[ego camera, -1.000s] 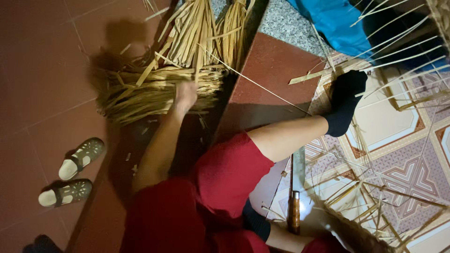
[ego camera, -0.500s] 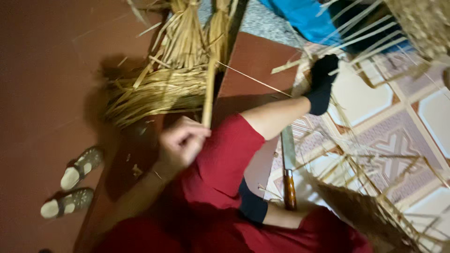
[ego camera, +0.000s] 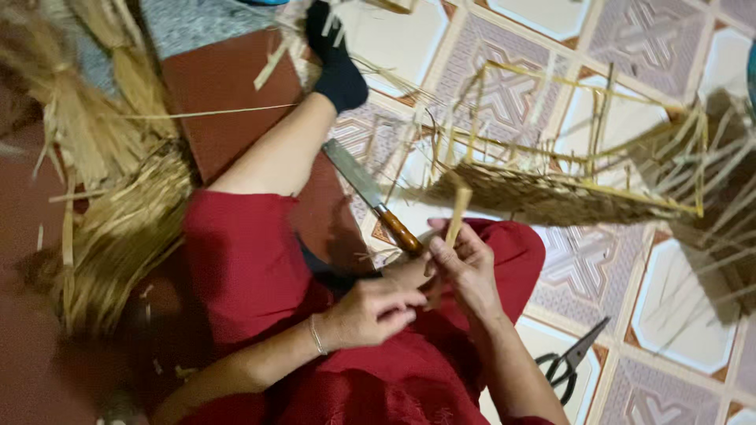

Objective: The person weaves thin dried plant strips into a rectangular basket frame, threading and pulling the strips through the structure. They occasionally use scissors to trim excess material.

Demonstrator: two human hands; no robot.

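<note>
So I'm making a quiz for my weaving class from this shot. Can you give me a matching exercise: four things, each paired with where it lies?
Things:
1. knife
2. scissors
3. bamboo strip
4. straw bundle

Places:
A. on the tiled floor by the right forearm
B. pinched in the right hand
C. heaped on the red floor beside the left leg
D. on the floor between the legs, wooden handle towards the hands

Pairs: 1-D, 2-A, 3-B, 4-C
</note>
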